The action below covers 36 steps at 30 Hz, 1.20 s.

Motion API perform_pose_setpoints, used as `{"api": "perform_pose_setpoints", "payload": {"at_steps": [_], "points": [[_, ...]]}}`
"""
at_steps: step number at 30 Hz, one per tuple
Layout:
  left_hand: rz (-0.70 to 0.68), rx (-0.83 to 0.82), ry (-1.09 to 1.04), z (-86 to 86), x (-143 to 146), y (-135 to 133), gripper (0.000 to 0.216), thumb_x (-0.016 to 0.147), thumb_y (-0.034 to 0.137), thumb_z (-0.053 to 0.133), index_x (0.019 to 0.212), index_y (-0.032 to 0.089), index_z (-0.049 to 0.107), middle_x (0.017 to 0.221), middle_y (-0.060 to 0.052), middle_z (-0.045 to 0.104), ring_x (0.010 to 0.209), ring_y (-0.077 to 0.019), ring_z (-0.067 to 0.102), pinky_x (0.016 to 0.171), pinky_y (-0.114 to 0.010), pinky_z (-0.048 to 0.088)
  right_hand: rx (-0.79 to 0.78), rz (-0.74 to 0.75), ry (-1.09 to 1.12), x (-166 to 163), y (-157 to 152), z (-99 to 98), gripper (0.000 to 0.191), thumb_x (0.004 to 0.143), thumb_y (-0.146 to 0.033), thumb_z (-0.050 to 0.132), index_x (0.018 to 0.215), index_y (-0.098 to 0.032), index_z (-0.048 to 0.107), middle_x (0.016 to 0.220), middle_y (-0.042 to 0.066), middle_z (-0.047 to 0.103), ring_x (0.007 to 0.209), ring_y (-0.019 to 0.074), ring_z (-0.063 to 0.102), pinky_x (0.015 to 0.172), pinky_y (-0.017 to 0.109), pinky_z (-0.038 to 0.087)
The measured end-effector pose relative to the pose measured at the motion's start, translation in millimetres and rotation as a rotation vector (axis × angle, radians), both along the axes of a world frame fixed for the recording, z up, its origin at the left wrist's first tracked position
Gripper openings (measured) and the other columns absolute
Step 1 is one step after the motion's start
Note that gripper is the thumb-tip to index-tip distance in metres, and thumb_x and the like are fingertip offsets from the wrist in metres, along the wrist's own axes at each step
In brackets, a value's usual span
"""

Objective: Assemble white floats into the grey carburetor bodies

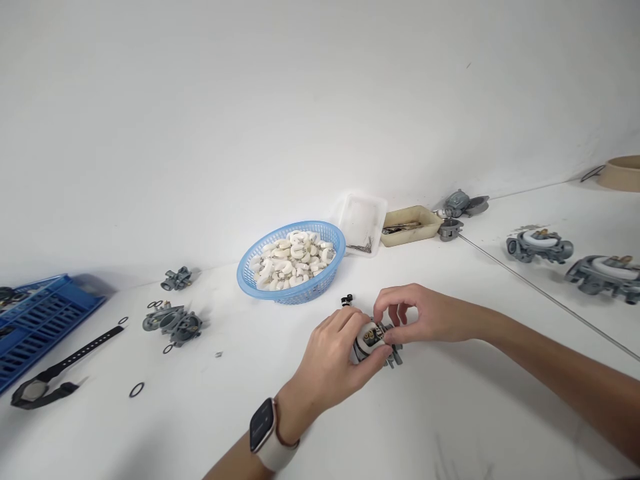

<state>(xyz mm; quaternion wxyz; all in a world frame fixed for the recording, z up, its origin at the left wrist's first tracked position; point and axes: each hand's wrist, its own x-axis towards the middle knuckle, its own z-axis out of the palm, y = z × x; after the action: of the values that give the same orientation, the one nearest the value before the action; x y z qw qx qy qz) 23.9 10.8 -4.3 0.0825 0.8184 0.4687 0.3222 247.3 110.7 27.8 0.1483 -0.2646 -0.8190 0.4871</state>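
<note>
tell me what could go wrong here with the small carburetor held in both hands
1. The carburetor sits in the left hand while fingers of the right hand pinch its top; a small piece could slip out and roll across the white table.
2. The tiny black part lying just behind the hands might get knocked away unnoticed.

On the white bench (450, 427), a blue basket (305, 292) of white curved pieces (290, 260) stands near the back edge, with a clear tub (361, 223) and a tan tray (410, 225) just beside it toward the right. A blue crate (40, 317) sits at the left edge; near it lie a black wristwatch (50, 380), a black ring (137, 390) and two grey metal parts (175, 323). More grey parts (539, 245) rest toward the right edge
</note>
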Motion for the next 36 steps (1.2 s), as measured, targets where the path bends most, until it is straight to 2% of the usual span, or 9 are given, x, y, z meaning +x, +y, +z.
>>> {"api": "perform_pose_setpoints", "payload": {"at_steps": [28, 36], "points": [[-0.009, -0.013, 0.053, 3.7, -0.1, -0.1, 0.020, 0.101, 0.033, 0.066, 0.117, 0.023, 0.061, 0.104, -0.004, 0.071, 0.092, -0.0233, 0.067, 0.077, -0.037, 0.054, 0.005, 0.035, -0.044, 0.6, -1.6, 0.3, 0.021, 0.093, -0.043, 0.073, 0.106, -0.026, 0.072, 0.110, 0.002, 0.072, 0.090, 0.0203, 0.064, 0.083, 0.036, 0.052], [-0.004, -0.021, 0.081, 5.9, -0.2, 0.8, 0.022, 0.102, 0.035, 0.064, 0.120, 0.022, 0.061, 0.103, -0.005, 0.071, 0.090, -0.0237, 0.067, 0.077, -0.038, 0.054, 0.004, 0.049, -0.044, 0.7, 1.1, -6.8, 0.023, 0.095, -0.047, 0.071, 0.107, -0.028, 0.070, 0.107, 0.000, 0.072, 0.086, 0.0187, 0.062, 0.081, 0.035, 0.052]]}}
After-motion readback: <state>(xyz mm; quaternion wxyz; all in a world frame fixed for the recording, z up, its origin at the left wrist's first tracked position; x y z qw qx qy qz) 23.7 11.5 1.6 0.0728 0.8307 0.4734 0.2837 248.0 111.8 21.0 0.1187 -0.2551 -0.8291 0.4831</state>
